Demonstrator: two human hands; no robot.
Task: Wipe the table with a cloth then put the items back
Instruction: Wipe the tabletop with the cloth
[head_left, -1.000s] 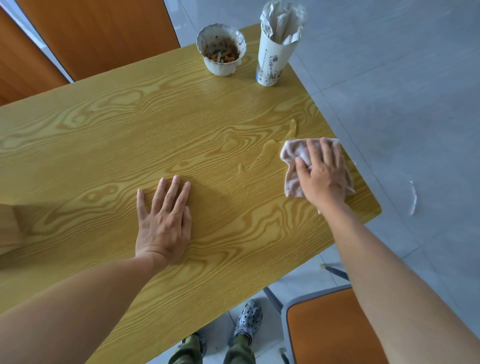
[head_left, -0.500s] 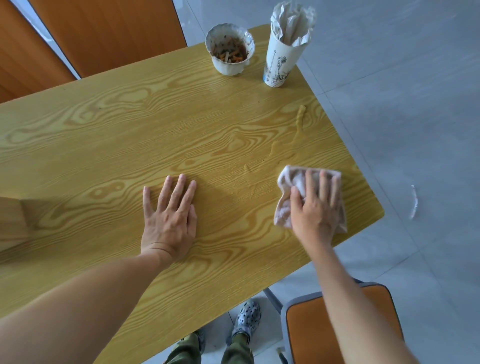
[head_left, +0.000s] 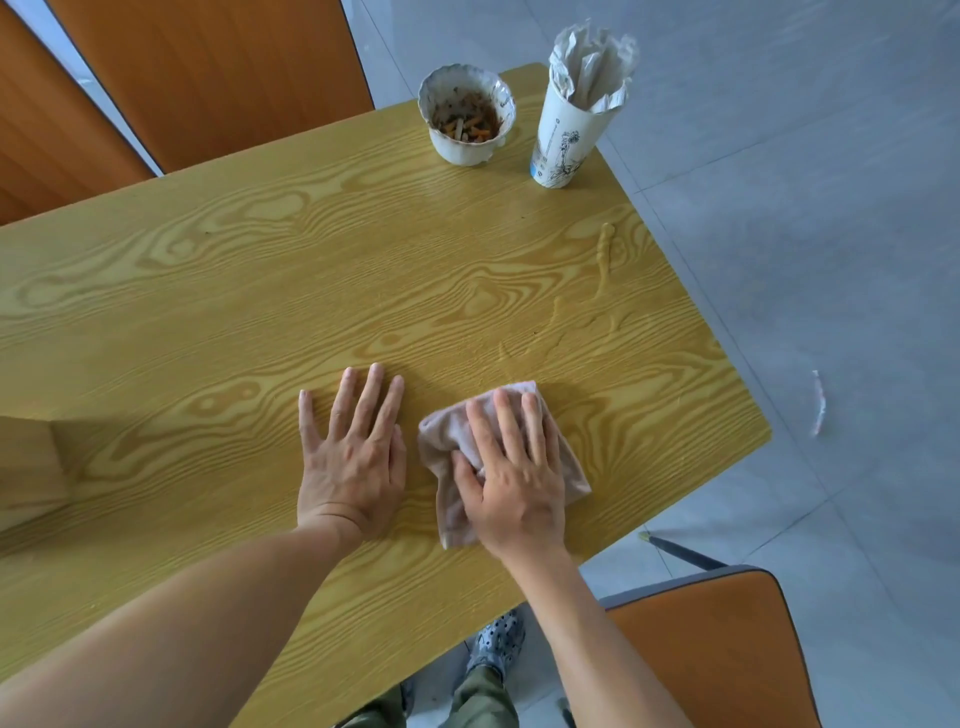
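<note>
Since the earlier frame, the right hand (head_left: 511, 475) has dragged the cloth (head_left: 447, 441) leftward from the right edge of the table (head_left: 208, 291), and it now lies just beside the left hand (head_left: 353, 457), near the person. Its fingers are spread and pressed flat on top of the pinkish cloth, pinning it to the wood, not wrapped around it. The left hand rests open, palm down, fingers a little apart, holding nothing and bracing on the tabletop. Wet streaks (head_left: 602, 265) show on the right part of the surface, farther than the cloth, so I judge that this side was wiped and that the wiping is somewhere in its middle; the wide left part of the table looks dry and probably waits for the cloth. At the far right corner stand a white ashtray bowl (head_left: 467, 150) full of cigarette butts and a paper cup (head_left: 563, 140) stuffed with crumpled paper, close together but apart. The spot under them is not wiped, and putting the items back is not yet begun.
</note>
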